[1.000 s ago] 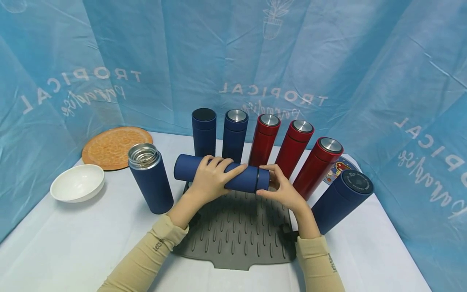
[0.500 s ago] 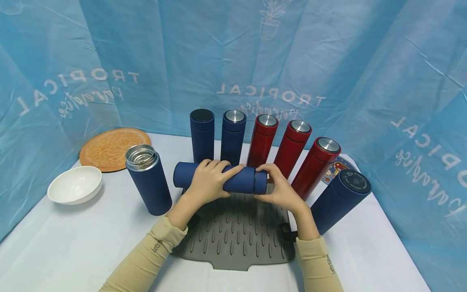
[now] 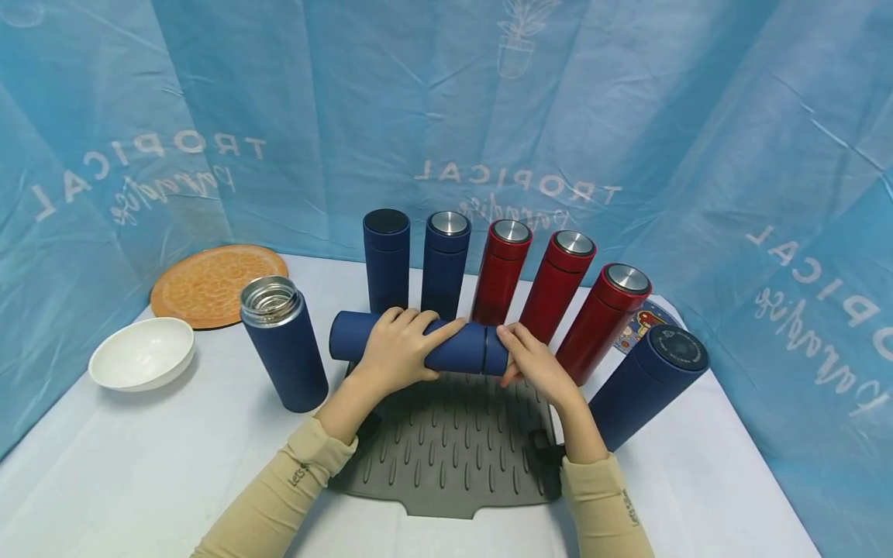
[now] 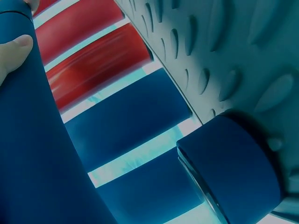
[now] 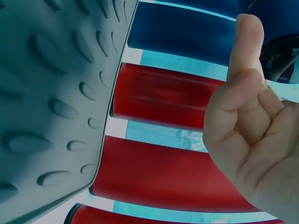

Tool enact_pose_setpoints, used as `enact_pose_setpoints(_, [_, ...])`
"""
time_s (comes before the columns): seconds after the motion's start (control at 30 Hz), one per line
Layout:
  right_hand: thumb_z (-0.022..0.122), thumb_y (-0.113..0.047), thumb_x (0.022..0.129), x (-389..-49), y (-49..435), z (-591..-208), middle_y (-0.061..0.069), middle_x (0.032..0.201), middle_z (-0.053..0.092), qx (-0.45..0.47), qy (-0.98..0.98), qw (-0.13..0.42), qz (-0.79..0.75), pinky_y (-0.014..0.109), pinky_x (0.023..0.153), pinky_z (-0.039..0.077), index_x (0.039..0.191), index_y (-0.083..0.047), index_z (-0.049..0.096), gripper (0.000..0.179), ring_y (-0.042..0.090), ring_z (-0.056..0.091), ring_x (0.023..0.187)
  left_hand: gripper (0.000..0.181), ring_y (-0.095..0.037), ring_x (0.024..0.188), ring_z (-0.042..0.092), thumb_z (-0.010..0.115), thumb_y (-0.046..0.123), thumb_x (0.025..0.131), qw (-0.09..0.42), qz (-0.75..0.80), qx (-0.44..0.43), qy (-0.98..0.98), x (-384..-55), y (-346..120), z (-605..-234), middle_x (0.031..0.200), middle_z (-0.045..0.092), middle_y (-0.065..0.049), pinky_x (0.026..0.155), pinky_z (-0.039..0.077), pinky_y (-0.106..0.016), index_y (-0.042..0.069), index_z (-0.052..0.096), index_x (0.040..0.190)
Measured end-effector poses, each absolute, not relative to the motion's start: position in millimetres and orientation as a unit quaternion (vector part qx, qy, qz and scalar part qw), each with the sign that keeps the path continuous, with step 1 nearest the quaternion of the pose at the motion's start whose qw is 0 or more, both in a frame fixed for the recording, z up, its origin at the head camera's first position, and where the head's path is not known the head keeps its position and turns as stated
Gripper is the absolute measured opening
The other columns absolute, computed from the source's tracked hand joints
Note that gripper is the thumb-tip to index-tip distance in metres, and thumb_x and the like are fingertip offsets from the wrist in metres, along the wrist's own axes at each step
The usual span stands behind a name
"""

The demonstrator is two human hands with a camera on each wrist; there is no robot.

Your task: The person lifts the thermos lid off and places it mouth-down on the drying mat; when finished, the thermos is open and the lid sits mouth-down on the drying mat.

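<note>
My left hand (image 3: pixel 398 349) grips the body of a navy blue thermos bottle (image 3: pixel 453 349), which lies sideways in the air above a grey ridged mat (image 3: pixel 446 473). My right hand (image 3: pixel 540 364) is at the bottle's right end, its fingers around the lid (image 3: pixel 497 353), beyond a dark seam. The black lid top (image 5: pixel 282 60) shows in the right wrist view. A blue thermos without its lid (image 3: pixel 286 349) stands at left, its steel mouth open upward. A loose blue lid (image 4: pixel 229 168) lies on the mat in the left wrist view.
Behind the mat stand two blue thermoses (image 3: pixel 387 263) and three red ones (image 3: pixel 502 271). Another blue thermos (image 3: pixel 649 387) stands right, close to the right forearm. A white bowl (image 3: pixel 143 356) and an orange round mat (image 3: pixel 216 287) lie left. A patterned mat (image 3: pixel 642 325) is back right.
The held thermos has come down slightly toward me. My right hand has turned about the lid, its fingers now lower and closer together; my left grip looks the same.
</note>
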State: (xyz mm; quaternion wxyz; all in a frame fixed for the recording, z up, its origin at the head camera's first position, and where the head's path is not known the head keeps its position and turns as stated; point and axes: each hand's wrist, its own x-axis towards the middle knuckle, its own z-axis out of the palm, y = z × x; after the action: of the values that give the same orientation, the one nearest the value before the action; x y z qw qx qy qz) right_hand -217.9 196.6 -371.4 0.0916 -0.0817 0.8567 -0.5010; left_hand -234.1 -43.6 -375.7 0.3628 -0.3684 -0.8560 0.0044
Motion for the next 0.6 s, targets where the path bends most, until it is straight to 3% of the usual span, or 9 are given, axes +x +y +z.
enact_pose_setpoints(0.3, [0.044,-0.035,0.097,-220,205,-374,0.014,0.076,0.058,-0.139,0.833,0.111,-0.524,0.040,0.065,0.048,0.123,-0.010,0.039,0.036,0.044,0.058,0.074,0.087,-0.024,0.087,0.063,0.082,0.058,0.051,0.365,0.007,-0.371,-0.854,-235,-43,-377,0.102,0.065,-0.004,0.077,0.048,-0.038,0.029,0.055,0.128])
enact_pose_setpoints(0.6, [0.054,-0.025,0.091,-222,210,-376,0.017,0.097,0.050,-0.176,0.819,0.120,-0.532,0.043,0.071,0.046,0.128,-0.013,0.034,0.044,0.030,0.054,0.076,0.088,-0.024,0.087,0.063,0.082,0.059,0.051,0.362,0.011,-0.371,-0.855,-235,-43,-377,0.102,0.065,-0.004,0.077,0.049,-0.037,0.030,0.054,0.129])
